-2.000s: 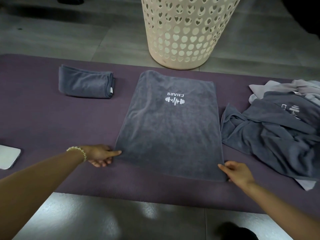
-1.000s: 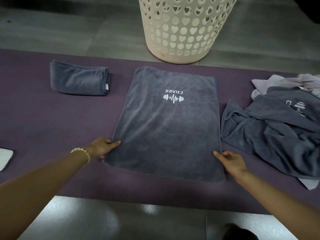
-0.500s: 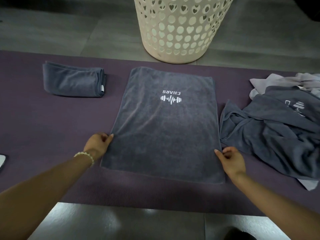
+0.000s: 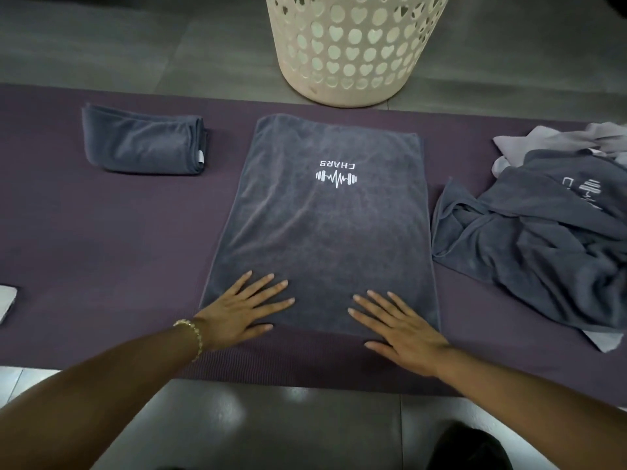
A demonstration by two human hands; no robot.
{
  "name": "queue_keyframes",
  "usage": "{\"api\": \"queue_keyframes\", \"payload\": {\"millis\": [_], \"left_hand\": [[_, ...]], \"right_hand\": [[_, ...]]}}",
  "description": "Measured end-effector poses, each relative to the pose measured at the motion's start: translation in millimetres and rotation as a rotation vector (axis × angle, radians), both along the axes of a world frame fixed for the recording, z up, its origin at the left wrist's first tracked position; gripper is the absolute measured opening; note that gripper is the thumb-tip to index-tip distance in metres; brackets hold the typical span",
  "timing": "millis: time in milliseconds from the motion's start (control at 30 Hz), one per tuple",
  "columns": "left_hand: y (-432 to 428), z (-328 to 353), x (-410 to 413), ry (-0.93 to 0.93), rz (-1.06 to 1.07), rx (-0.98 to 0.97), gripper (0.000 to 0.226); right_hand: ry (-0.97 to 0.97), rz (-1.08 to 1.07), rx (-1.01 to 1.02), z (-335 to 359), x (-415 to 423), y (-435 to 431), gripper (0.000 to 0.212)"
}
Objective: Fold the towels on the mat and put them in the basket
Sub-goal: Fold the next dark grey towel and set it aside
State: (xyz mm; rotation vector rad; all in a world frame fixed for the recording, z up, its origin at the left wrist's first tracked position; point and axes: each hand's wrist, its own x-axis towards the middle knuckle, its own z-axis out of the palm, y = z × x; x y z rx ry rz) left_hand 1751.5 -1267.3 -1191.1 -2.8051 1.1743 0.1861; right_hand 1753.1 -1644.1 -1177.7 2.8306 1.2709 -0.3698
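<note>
Now both hands lie palm down on the near end of the spread grey towel (image 4: 322, 232), every finger straight and fanned, gripping nothing. The left hand (image 4: 237, 310) covers the near left corner, its fingers (image 4: 268, 286) angled away and to the right, and a beaded bracelet (image 4: 191, 334) circles its wrist. The right hand (image 4: 403, 334) presses the near right corner, its fingers (image 4: 376, 303) angled away and to the left, thumb resting on the purple mat (image 4: 118, 249) just off the hem. A bare strip of towel separates the two sets of fingertips. Ahead of the fingertips the towel runs flat across the mat, its white logo well beyond them and reading upside down. Past the towel's far end the cream basket (image 4: 356, 52) stands on the floor, just beside the mat's far edge. Well to the left of the left fingers and farther off, a folded towel (image 4: 142, 144) sits on the mat. To the right of the right fingers a crumpled heap of towels (image 4: 543, 239) lies just beside the flat one; whether they touch I cannot tell. A pale object (image 4: 5, 300) is cut off at the left edge.
</note>
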Motion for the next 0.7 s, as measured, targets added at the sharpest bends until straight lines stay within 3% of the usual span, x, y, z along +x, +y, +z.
{"api": "queue_keyframes", "payload": {"millis": [233,400,533,700], "left_hand": [[51,16,3,-0.006,0.133,-0.075,0.056],[69,26,-18,-0.050,0.108,-0.212,0.047],[69,30,-17,-0.026,0.129,-0.238,0.050],[72,36,-6,0.079,0.215,-0.224,0.037]], "right_hand": [[0.001,-0.154,-0.001,13,-2,-60,0.060],[-0.048,-0.050,0.166,20,-9,-59,0.047],[-0.100,-0.022,0.241,19,-2,-59,0.054],[0.011,-0.075,0.286,29,11,-51,0.050]]}}
